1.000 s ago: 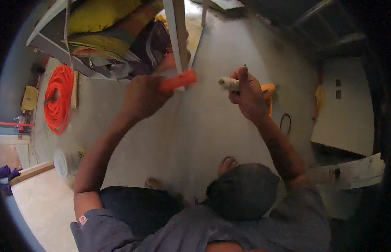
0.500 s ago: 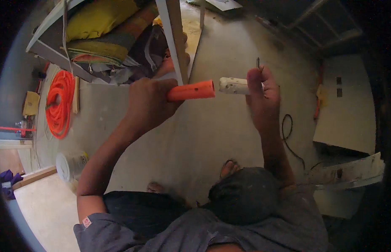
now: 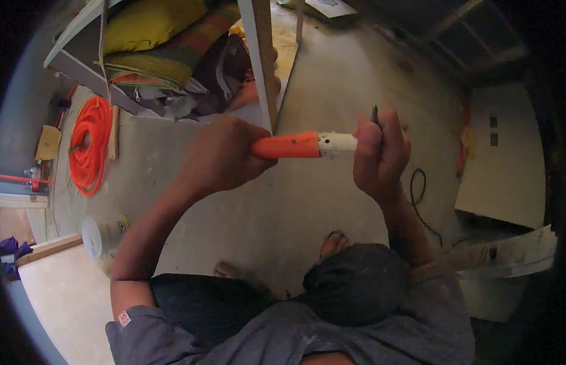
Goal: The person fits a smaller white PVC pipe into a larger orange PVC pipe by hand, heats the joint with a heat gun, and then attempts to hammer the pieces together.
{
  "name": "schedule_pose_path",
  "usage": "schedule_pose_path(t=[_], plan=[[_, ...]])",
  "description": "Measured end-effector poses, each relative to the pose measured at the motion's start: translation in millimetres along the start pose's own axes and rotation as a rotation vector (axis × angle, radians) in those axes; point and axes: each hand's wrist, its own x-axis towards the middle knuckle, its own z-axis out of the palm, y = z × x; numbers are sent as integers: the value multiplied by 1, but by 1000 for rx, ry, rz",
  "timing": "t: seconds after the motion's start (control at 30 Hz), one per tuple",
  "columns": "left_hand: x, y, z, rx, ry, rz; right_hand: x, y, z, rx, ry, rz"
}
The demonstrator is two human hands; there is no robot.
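An orange tube (image 3: 289, 146) is gripped in the left hand (image 3: 225, 155) and met at its end, between the hands, by a dark-spotted white tube (image 3: 339, 144). This is held in the right hand (image 3: 385, 155) together with a dark pointed tool (image 3: 374, 114); farther off, coiled orange hose (image 3: 100, 152) is seen on the floor (image 3: 264, 204).

orange tube (image 3: 289, 145), level | white spotted tube (image 3: 339, 145), touching its end | dark pointed rod (image 3: 374, 114), crosswise

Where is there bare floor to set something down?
Bare floor lies between the orange tube and the feet; another patch lies past the right hand, beside the shelf. Crowded: the shelf, stuffed with cloth, and lower left, around the bucket and board.
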Motion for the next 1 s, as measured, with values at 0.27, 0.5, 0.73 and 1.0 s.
schedule_pose_path(t=[0.27,0.5,0.73,1.0], plan=[[0,4,-4,249,123,-33,15,-4,11,51,24,204],[-3,8,-4,398,353,-5,17,3,19,497,-28,804],[0,6,-8,357,265,-41,9,5,25,67,77,272],[4,-20,-20,62,49,33,39,10,28,87,6,-260]])
